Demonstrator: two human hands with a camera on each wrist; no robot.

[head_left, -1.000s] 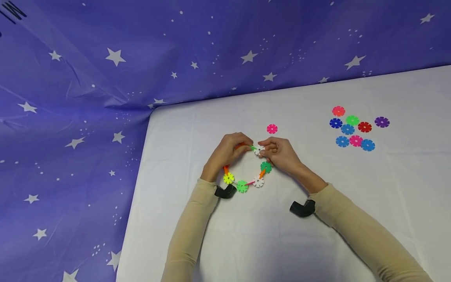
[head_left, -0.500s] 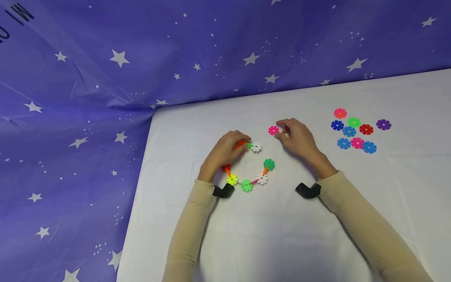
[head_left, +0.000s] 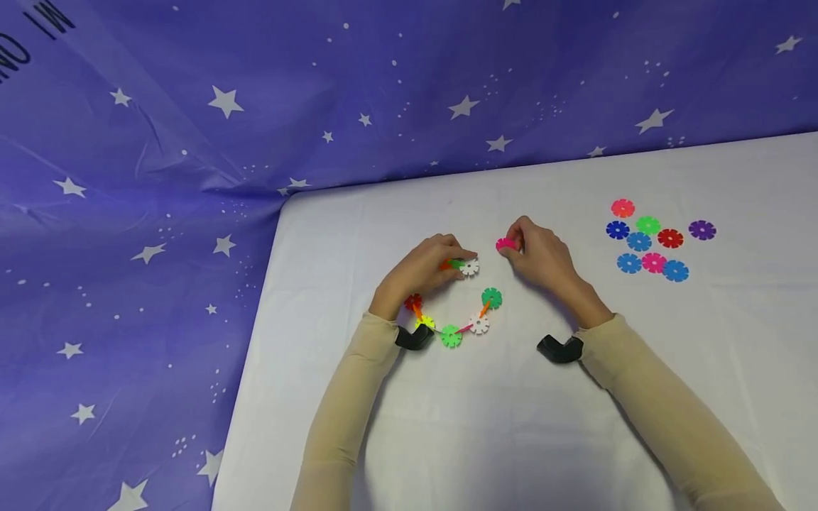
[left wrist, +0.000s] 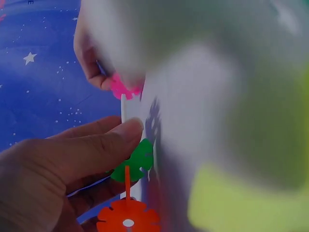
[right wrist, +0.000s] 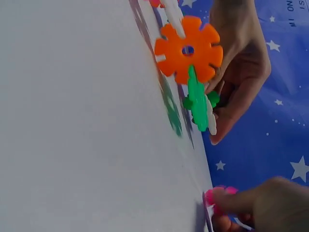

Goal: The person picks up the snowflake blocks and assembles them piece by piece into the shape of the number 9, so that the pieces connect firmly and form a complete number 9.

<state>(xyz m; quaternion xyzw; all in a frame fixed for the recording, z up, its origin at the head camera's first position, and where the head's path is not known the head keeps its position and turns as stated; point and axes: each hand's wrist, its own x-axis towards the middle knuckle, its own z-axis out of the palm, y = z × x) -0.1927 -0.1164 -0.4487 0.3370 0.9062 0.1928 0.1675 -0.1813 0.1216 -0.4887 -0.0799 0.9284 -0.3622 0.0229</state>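
Notched plastic discs are slotted together into a curved chain on the white table. My left hand (head_left: 422, 268) pinches the chain near its far end, at a green disc (left wrist: 141, 163) joined to an orange disc (left wrist: 112, 216). A white disc (head_left: 471, 272) sticks out past those fingertips. My right hand (head_left: 543, 257) pinches a loose pink disc (head_left: 503, 243) between thumb and fingers, apart from the chain and to its right. At the chain's other end is a teal-green disc (head_left: 487, 294). The left hand and wrist hide part of the chain's left side.
Several loose discs lie at the back right, among them a purple disc (head_left: 696, 230) and a red disc (head_left: 664, 238). A purple star-patterned cloth (head_left: 383, 85) hangs behind the table (head_left: 460, 433). Dark curved pieces (head_left: 559, 350) sit at both sleeve cuffs.
My right hand has left the white disc, reached to the pink disc lying behind the chain, and now grips it, tilted. The left hand stays on the chain, its fingers shifted slightly right.
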